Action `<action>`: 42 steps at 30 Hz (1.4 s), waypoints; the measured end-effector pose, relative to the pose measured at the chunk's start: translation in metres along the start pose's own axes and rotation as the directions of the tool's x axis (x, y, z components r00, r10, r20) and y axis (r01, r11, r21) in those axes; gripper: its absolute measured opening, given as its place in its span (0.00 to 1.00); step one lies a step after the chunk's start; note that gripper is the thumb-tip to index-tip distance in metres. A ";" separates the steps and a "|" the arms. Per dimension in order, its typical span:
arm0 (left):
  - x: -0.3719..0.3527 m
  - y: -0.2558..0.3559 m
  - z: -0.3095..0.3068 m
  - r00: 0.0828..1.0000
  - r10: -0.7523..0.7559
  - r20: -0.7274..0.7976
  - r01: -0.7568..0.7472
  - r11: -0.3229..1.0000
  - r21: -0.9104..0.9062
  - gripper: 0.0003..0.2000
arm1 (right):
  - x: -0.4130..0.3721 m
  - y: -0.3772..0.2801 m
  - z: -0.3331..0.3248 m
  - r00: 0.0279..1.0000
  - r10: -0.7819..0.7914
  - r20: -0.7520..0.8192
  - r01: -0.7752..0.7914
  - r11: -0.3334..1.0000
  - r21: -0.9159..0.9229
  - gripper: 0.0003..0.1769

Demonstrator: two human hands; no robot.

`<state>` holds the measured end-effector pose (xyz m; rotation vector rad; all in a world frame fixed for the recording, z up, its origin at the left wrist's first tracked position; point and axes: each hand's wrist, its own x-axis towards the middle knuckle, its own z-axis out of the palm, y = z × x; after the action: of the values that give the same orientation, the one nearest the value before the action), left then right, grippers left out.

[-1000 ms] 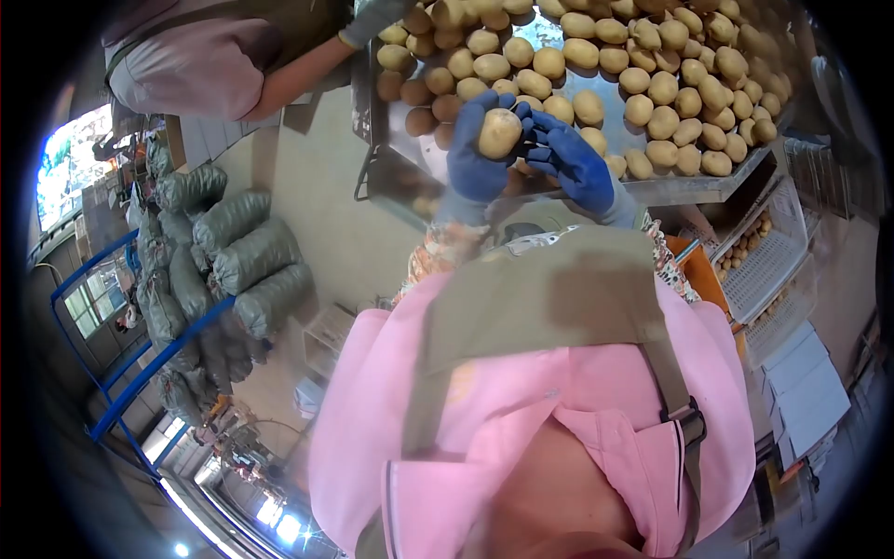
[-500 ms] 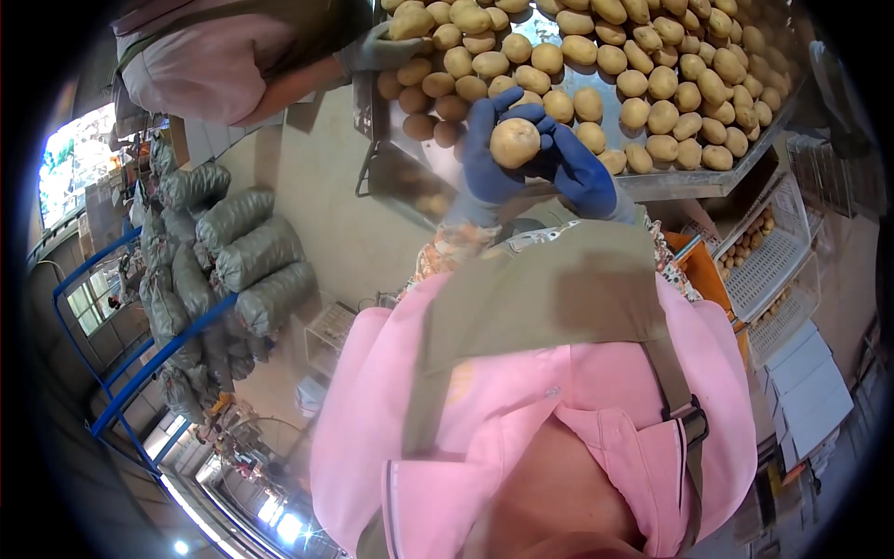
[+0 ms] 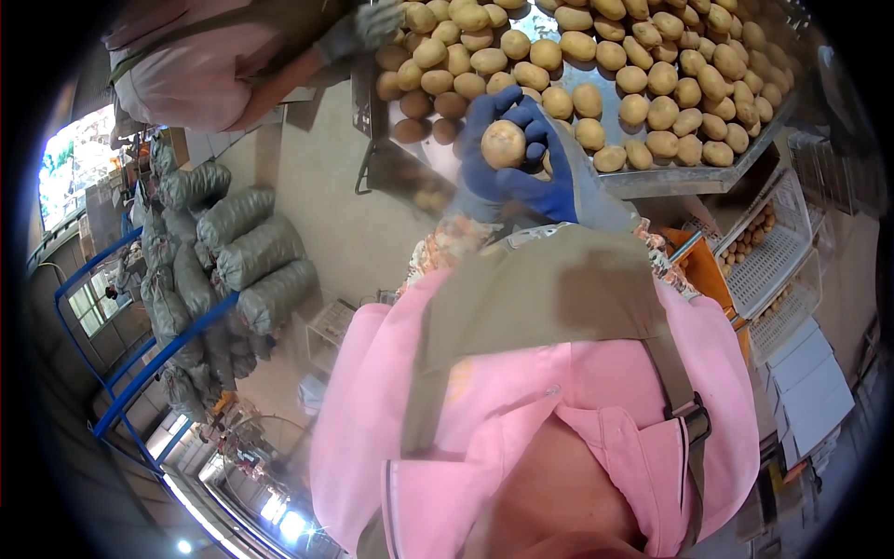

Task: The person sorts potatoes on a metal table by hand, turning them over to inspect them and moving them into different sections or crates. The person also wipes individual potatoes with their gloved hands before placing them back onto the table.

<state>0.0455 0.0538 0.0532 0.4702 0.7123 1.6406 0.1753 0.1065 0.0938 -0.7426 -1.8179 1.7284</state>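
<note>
Both my hands wear blue gloves and are close together at the near edge of the metal table [image 3: 680, 183]. My left hand [image 3: 480, 168] is curled round a potato [image 3: 504, 144], whose pale end faces up. Touching it from the right is my right hand [image 3: 549, 182], its fingers bent in against my left hand. Part of another potato shows between the fingers of my right hand, but I cannot make out whether it is gripped. Many loose potatoes [image 3: 662, 114] lie on the table beyond and to the right of my hands.
At the upper left a co-worker's gloved hand [image 3: 380, 23] is by the table edge. Filled sacks [image 3: 265, 252] are stacked at the left behind a blue rail [image 3: 168, 352]. White crates [image 3: 759, 270] with potatoes stand at the right, beside an orange container [image 3: 705, 270].
The potato in my left hand has shifted slightly left and turned. My right hand has moved left and closed in against it. The co-worker's hand has moved up, off the potatoes.
</note>
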 end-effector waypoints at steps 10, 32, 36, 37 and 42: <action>-0.001 0.020 0.036 0.995 -0.006 -0.099 0.021 0.988 0.151 0.15 | 0.000 0.009 0.004 1.000 0.022 0.008 -0.023 0.966 0.259 0.27; 0.015 0.003 0.016 0.842 0.366 0.397 -0.364 -0.159 0.918 0.20 | -0.002 0.024 -0.002 0.970 0.057 -0.238 0.049 0.907 0.419 0.20; 0.008 0.016 0.039 0.993 -0.011 -0.114 0.017 0.999 0.050 0.27 | -0.005 0.035 -0.019 0.969 -0.063 -0.241 0.056 0.998 -0.036 0.36; 0.009 0.027 0.043 0.968 -0.081 -0.238 0.095 0.994 0.047 0.29 | -0.001 0.029 -0.020 0.967 -0.062 -0.247 0.054 0.998 -0.041 0.36; 0.017 0.044 0.033 0.916 0.121 -0.382 -0.041 0.977 0.211 0.28 | 0.002 0.031 -0.034 0.954 0.194 0.227 -0.198 -0.158 0.967 0.32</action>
<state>0.0316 0.0730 0.1060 0.3141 1.1791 1.7719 0.1990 0.1336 0.0643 -0.2277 0.2185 2.5640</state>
